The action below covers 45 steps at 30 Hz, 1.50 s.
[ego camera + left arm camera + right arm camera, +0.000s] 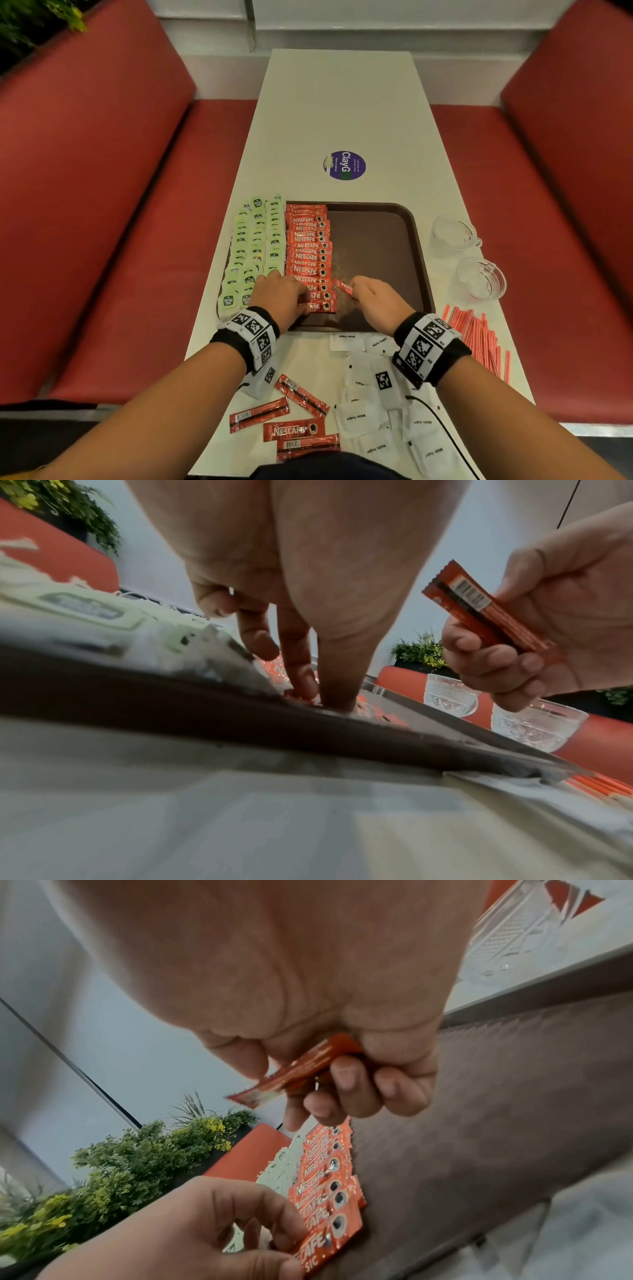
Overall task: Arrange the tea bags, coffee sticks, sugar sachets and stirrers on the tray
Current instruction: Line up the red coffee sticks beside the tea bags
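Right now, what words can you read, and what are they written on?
"NESCAFE": red coffee sticks on the brown tray.
"NESCAFE": loose coffee stick on the table.
"White Sugar": white sugar sachets.
"ClayGo": round purple sticker; its small print is unreadable.
Green tea bags: labels too blurred.

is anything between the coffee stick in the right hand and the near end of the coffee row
Yes: the left hand rests on the row's nearest sticks, beside the coffee stick the right hand holds.
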Available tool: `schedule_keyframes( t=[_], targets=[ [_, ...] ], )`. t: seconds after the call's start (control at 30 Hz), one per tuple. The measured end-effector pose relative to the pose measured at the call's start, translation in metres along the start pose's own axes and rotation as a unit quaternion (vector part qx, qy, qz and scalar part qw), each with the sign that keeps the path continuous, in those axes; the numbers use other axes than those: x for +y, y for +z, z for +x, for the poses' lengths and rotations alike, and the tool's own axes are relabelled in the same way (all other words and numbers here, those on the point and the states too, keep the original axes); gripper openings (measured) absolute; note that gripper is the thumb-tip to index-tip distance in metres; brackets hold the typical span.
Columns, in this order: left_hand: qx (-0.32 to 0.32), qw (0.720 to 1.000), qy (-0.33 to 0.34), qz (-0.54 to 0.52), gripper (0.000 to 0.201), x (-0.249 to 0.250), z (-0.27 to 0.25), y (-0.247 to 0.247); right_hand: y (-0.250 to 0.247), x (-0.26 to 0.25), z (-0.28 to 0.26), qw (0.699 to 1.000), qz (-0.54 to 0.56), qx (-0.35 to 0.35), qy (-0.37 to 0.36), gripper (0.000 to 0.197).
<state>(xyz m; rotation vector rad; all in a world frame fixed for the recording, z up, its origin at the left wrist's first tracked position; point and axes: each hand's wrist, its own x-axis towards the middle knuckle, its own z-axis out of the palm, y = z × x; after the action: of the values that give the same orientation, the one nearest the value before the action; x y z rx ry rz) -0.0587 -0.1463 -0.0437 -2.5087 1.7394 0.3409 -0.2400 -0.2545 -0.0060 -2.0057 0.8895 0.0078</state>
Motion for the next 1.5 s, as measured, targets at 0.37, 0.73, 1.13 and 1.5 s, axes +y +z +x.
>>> schedule_keyframes(
  t=[0.37,0.73,1.13,1.5],
  targets=[
    [0.086,0.977,0.025,-0.193,0.037,-0.001,-0.002,-0.021,0.002,0.001,0.006,0.996,-0.084,-0.021,-0.032,0.010],
    [0.057,0.987,0.025,-0.151,0.016,-0.005,-0.014,-0.029,0.003,-0.007,0.009,0.993,-0.106,0.015,-0.043,0.029],
    [0.002,1.000,0.021,-0.002,0.027,0.001,-0.011,0.001,0.012,-0.002,-0.010,0.984,-0.157,-0.063,-0.055,0.007],
    [-0.017,0.999,0.024,0.024,0.024,0.006,-0.003,-0.002,0.041,-0.010,-0.032,0.963,-0.211,-0.130,-0.107,0.018]
  ],
)
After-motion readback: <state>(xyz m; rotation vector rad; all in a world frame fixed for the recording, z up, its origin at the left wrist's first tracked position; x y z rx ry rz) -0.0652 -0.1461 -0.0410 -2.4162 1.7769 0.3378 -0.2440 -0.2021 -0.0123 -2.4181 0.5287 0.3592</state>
